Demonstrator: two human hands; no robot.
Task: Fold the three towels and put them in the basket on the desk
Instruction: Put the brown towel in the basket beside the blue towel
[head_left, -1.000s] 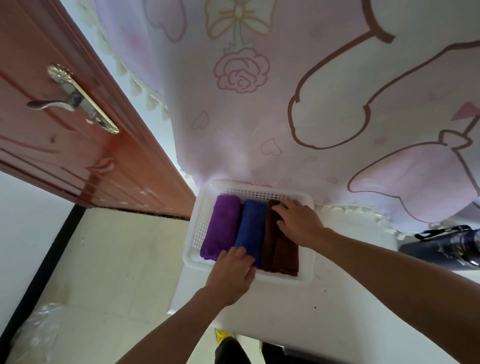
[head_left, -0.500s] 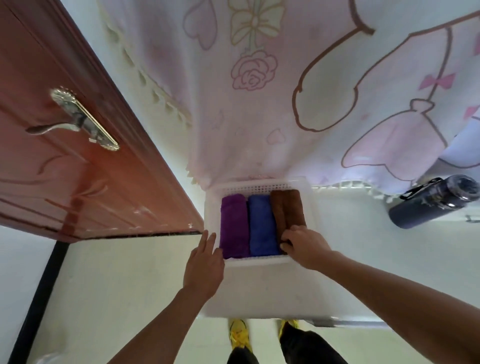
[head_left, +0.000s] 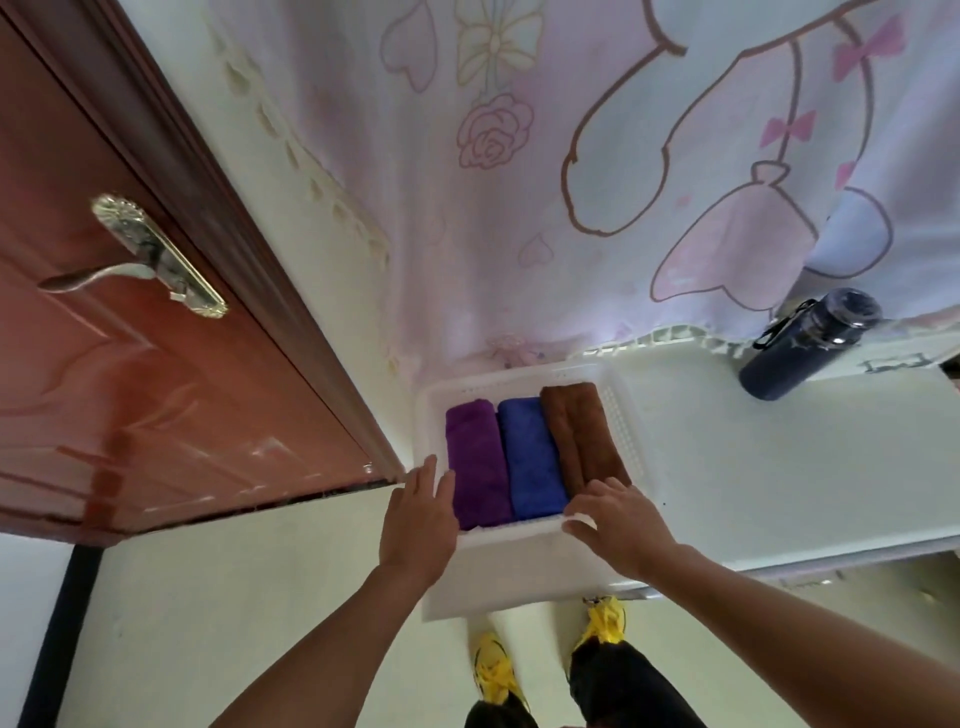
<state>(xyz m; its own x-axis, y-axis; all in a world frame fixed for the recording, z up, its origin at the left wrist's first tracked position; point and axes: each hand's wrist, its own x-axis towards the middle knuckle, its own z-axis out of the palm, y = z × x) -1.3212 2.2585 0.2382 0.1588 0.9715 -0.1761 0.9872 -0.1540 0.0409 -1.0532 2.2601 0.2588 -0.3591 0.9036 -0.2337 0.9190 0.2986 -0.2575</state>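
Right hand has pulled back from the brown towel's middle to the basket's near rim; left hand has moved from the near rim to the basket's left near corner.

Left hand: fingers straight and close together, flat against the corner, holding nothing. Right hand: fingers loosely spread and a little bent, tips touching the near end of the brown towel, thumb on the rim. No clear grip on anything.

Basket: white perforated plastic, on the desk, at its left end. Inside it, left to right: purple towel, blue towel, brown towel, each folded into a long bundle, lying side by side and touching. All three are in; task looks as good as done, only tidying left.

Handling, as a judgement: the towels are soft, light and limp, with a plush nap that is not slippery. They will spring open if lifted by one end, so hold across the middle of the bundle or press flat from above. The basket is probably light and stiff, so hold it by the rim with both hands.

Right of the basket and well apart: a dark bottle on the desk. Behind the basket: a pink curtain. Left of the basket: a red-brown door.
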